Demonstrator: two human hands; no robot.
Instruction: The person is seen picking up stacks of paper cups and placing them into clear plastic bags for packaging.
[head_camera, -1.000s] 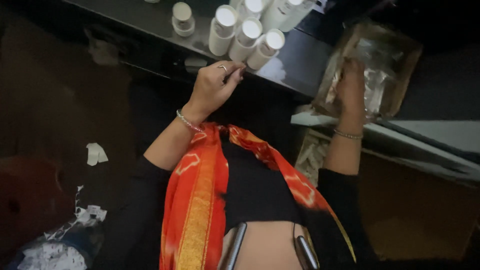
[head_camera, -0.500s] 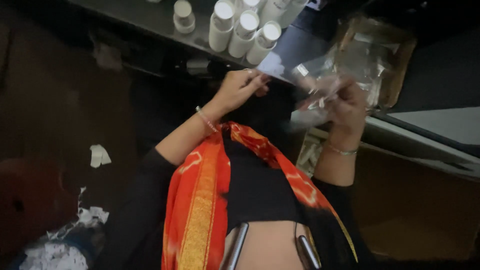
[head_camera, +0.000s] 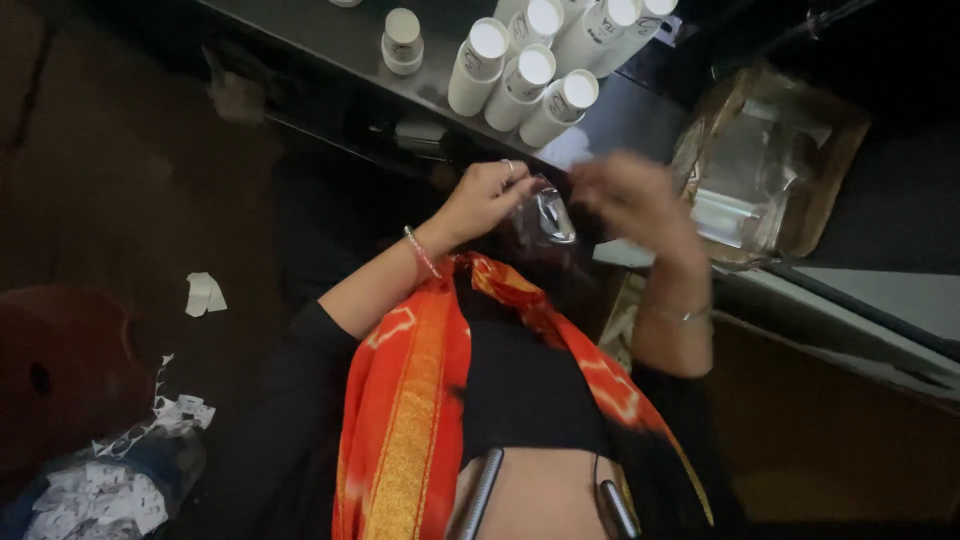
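Fingers of the left hand (head_camera: 487, 195) pinch a small clear plastic pouch (head_camera: 548, 215), just below the white bottles (head_camera: 520, 75); right hand (head_camera: 625, 195) blurs beside it, grip unclear. Slippery film could slide free.

White bottles with round white caps (head_camera: 520, 75) lie clustered on the dark shelf (head_camera: 350, 40), and a smaller white jar (head_camera: 402, 40) stands apart to their left. A cardboard box (head_camera: 830, 160) lined with clear plastic sits at the right. Paper scraps (head_camera: 205, 293) litter the dark floor, more heaped at the lower left (head_camera: 95, 490).
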